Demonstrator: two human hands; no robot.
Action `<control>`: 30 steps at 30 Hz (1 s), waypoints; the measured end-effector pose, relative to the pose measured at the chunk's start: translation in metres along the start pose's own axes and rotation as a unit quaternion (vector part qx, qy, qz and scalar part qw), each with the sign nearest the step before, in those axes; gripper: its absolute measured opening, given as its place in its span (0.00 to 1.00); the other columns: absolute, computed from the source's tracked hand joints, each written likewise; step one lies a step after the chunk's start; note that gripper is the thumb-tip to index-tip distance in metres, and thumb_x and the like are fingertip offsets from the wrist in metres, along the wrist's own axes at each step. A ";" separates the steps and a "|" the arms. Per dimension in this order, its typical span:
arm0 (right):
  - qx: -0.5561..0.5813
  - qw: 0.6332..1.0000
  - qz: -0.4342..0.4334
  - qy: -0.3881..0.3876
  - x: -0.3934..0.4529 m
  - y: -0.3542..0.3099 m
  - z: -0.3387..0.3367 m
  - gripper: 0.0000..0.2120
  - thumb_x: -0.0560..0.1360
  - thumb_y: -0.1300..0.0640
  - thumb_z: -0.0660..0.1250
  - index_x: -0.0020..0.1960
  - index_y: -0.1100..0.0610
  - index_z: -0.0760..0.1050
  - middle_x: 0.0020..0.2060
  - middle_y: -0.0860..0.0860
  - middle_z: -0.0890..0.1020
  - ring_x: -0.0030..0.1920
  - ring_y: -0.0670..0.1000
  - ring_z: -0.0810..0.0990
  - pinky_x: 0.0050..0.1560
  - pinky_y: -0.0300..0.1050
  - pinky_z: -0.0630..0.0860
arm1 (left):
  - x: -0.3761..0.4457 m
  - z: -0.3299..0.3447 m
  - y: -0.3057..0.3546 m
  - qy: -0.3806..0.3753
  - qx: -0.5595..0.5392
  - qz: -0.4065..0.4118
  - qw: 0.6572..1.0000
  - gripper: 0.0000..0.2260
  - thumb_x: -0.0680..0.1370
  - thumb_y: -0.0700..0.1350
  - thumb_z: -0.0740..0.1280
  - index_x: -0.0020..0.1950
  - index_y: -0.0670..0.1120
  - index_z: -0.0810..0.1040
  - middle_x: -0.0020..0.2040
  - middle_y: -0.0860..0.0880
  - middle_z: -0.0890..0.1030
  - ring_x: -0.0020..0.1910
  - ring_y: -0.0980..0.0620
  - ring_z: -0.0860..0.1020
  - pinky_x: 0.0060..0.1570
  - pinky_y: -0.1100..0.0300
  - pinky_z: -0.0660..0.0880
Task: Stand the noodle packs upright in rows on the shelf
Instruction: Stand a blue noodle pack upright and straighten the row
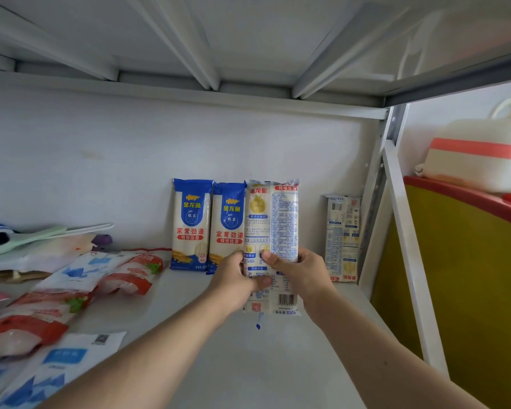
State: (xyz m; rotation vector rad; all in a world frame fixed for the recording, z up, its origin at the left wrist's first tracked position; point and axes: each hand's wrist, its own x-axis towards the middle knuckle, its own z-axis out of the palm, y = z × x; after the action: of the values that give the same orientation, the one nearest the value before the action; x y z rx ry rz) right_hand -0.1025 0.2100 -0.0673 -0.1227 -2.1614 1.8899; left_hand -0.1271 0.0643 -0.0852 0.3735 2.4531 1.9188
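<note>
We hold the noodle pack (271,231) upright (long axis vertical), both hands' fingers (267,255) pinching it, just right of the standing row (210,225).

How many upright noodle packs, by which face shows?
Blue-and-white noodle packs, front label showing, against the back wall: 2
White noodle packs, printed back showing: 2, one gripped by left hand and right hand, one by the shelf post
Total: 4
</note>
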 end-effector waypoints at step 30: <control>0.102 0.990 -0.056 0.083 -0.003 -0.017 0.042 0.17 0.73 0.51 0.78 0.57 0.57 0.78 0.47 0.53 0.88 0.47 0.51 0.88 0.49 0.47 0.85 | -0.018 0.020 -0.004 0.233 0.292 0.307 0.875 0.20 0.72 0.42 0.75 0.63 0.43 0.78 0.56 0.49 0.78 0.55 0.50 0.77 0.53 0.55 0.79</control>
State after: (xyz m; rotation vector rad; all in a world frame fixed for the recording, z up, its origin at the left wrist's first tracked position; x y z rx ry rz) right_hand -0.1078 0.1668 -0.0563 -0.1116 -1.8192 1.9483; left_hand -0.1077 0.0794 -0.0963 0.8803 3.5882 1.4532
